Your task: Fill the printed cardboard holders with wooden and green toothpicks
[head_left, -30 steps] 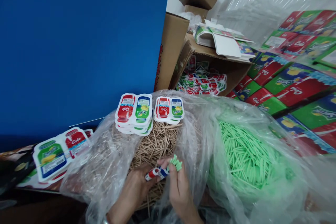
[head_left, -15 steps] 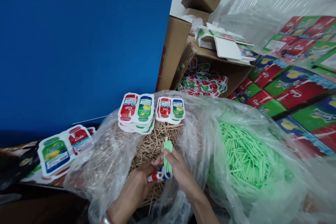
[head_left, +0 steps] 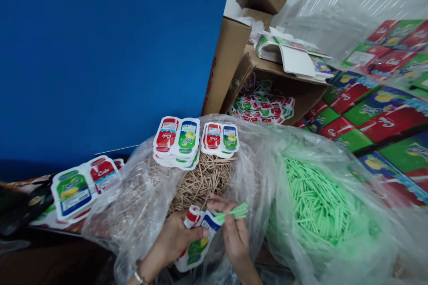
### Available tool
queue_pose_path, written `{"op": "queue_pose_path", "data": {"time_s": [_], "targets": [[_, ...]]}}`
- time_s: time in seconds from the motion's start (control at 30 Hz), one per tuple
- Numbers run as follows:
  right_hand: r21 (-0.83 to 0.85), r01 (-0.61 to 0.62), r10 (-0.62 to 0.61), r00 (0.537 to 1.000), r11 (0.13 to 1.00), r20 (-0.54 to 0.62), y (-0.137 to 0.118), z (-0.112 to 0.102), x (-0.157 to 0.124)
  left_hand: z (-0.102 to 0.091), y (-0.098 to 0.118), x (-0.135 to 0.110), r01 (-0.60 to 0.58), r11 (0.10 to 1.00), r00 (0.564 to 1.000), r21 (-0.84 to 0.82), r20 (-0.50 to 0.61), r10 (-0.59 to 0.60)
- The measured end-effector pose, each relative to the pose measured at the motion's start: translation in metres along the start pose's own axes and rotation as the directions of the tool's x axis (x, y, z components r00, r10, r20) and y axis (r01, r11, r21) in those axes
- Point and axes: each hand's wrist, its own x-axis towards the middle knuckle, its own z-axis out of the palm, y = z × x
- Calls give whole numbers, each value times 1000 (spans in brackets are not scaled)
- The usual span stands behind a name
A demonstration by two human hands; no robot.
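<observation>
My left hand grips a printed bottle-shaped packet, red, blue and green, with its open end facing right. My right hand pinches a small bundle of green sticks whose tips sit at the packet's mouth. Both hands hover over a clear plastic bag of brown wooden sticks. A second clear bag full of green sticks lies just to the right.
Two stacks of printed packets rest on the brown sticks; more packets lie at left. An open cardboard box holds more packets. Red and green printed cartons fill the right. A blue wall stands behind.
My right hand has turned the green bundle from upright to lying sideways at the packet's mouth. My left hand has rotated the packet so its printed face shows.
</observation>
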Motion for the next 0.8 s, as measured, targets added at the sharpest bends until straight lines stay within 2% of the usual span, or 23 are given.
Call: {"op": "queue_pose_path", "data": {"time_s": [0.1, 0.2, 0.3, 0.37, 0.47, 0.53, 0.6, 0.7, 0.77, 0.8], "targets": [[44, 54, -58, 994, 998, 94, -2, -1, 0, 1, -2, 0, 11, 1000, 1000, -9, 18, -11], [-80, -39, 49, 990, 996, 131, -8, 2, 4, 0, -5, 0, -49, 998, 999, 28, 13, 48], [-180, -180, 204, 971, 967, 123, -17, 3, 9, -4, -4, -1, -221, 954, 971, 205, -49, 235], [-210, -184, 224, 957, 960, 184, -25, 1, 9, -8, -2, -2, -336, 890, 931, 308, -35, 364], [-177, -27, 81, 949, 984, 305, -35, -4, 5, -13, 4, -3, -427, 840, 897, 334, 38, 441], [-151, 133, -83, 950, 980, 301, -40, -6, 1, -15, 8, -4, -433, 832, 896, 347, 62, 440], [-240, 270, -192, 933, 932, 304, -41, -8, 0, -16, 9, -3, -434, 826, 896, 361, 75, 438], [-424, 434, -220, 858, 795, 465, -41, -12, 1, -17, 8, -3, -442, 829, 893, 342, 78, 444], [-468, 489, -243, 836, 736, 492, -42, -14, 4, -18, 6, -3, -444, 831, 891, 336, 65, 450], [-472, 491, -258, 842, 732, 475, -43, -14, 5, -19, 5, -4, -444, 829, 890, 340, 59, 453]]}}
